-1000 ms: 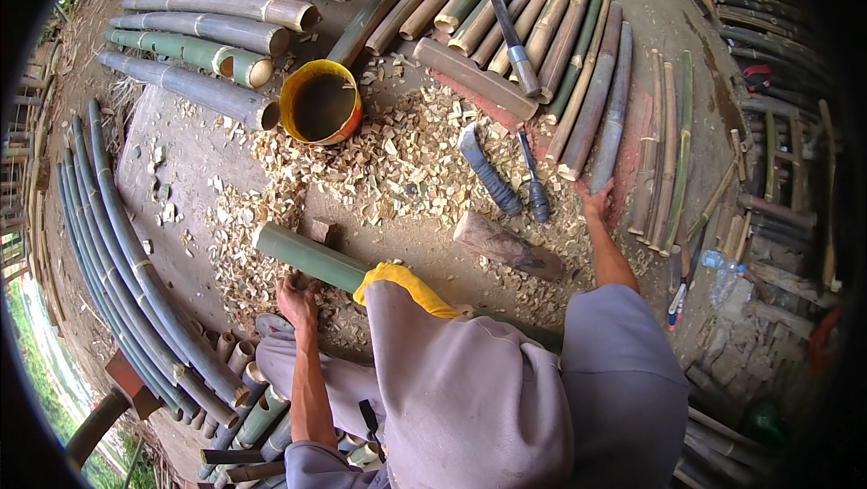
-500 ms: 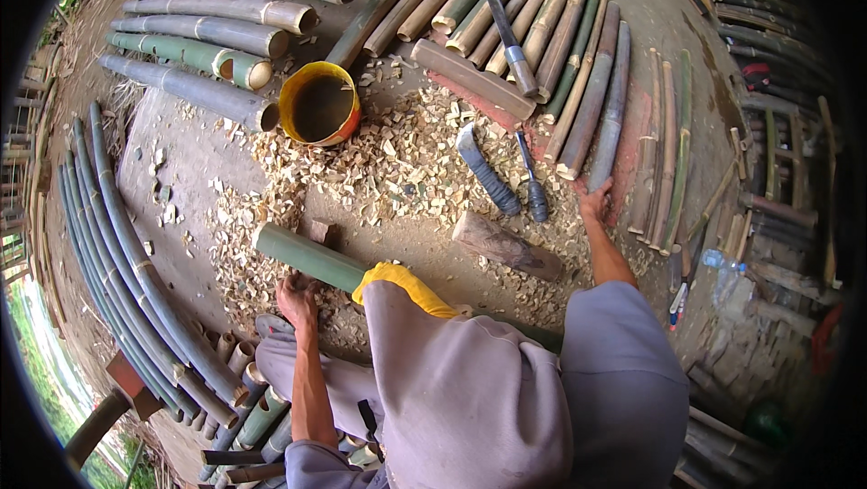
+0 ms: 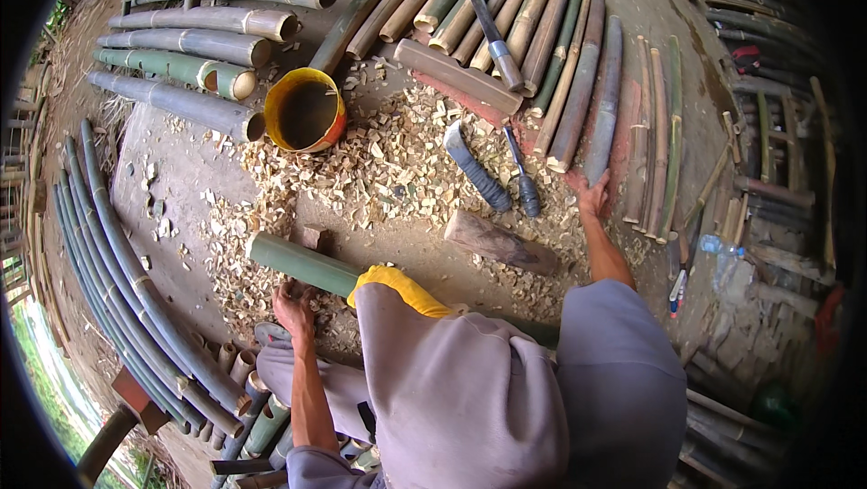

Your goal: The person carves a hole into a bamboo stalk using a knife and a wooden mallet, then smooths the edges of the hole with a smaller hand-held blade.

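Observation:
My right hand (image 3: 589, 195) is closed around the near end of a grey-green bamboo pole (image 3: 605, 96), the rightmost of a fanned row on the ground. Below the cut end of a thick green bamboo piece (image 3: 302, 265), my left hand (image 3: 293, 310) hangs with its fingers curled; whatever they hold, if anything, is hidden. A yellow cloth (image 3: 402, 290) lies over that green piece in front of my body. Between the hands rests a short wooden log (image 3: 501, 243). Beyond it lie a curved blade with a wrapped handle (image 3: 480, 173) and a chisel-like tool with a dark grip (image 3: 529, 193).
Wood chips (image 3: 379, 155) cover the ground around a yellow bucket (image 3: 305, 111) of dark liquid. A long knife (image 3: 492, 33) rests across the fanned poles. More bamboo (image 3: 144, 281) is stacked at the left. A plastic bottle (image 3: 722, 247) lies at the right.
The view has shifted slightly. My right hand stays at the pole's end and my left hand stays low by the green bamboo; nothing else has visibly moved.

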### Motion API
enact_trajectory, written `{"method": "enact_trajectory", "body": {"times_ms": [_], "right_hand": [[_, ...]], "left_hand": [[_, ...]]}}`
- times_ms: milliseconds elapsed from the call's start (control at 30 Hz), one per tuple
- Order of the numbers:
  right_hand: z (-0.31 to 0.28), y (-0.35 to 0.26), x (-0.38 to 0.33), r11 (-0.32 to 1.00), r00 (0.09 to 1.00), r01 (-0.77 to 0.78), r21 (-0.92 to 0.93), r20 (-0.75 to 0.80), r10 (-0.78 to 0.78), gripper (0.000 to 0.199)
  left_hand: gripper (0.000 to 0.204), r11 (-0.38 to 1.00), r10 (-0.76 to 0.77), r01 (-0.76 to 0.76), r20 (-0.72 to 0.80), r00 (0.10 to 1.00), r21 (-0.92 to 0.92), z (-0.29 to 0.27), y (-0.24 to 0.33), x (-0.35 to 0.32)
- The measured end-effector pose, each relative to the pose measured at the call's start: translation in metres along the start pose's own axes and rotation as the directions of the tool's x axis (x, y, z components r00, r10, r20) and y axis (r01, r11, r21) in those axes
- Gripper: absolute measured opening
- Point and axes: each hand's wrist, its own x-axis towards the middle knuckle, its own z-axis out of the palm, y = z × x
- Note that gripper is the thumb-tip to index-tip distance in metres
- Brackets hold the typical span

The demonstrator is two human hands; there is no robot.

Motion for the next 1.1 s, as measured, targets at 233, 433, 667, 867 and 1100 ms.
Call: {"method": "enact_trajectory", "body": {"times_ms": [233,433,667,867,1100], "right_hand": [[-0.051,0.033,0.035,0.963,0.964,-0.202,-0.180,-0.208,0.163,0.069],[-0.049,-0.005,0.042,0.973,0.972,0.162,-0.163,-0.141,-0.186,0.044],[0.030,-0.090,0.014,0.904,0.902,0.418,0.095,-0.167,-0.399,0.058],[0.049,-0.086,0.028,0.887,0.939,0.344,0.308,-0.097,-0.331,0.072],[0.020,-0.085,0.020,0.988,0.939,0.051,-0.149,-0.329,-0.098,0.057]], "left_hand": [[0.044,0.999,-0.004,0.004,-0.002,1.000,-0.048,0.003,0.008,-0.001],[0.043,0.998,-0.003,0.003,-0.001,1.000,-0.055,0.006,0.001,-0.001],[0.046,0.999,-0.034,0.034,-0.004,0.999,-0.032,0.006,-0.002,0.000],[0.046,1.000,-0.019,0.019,-0.027,0.999,-0.007,0.005,0.002,-0.002],[0.045,0.999,-0.027,0.026,-0.047,0.999,-0.037,0.003,0.003,-0.003]]}}
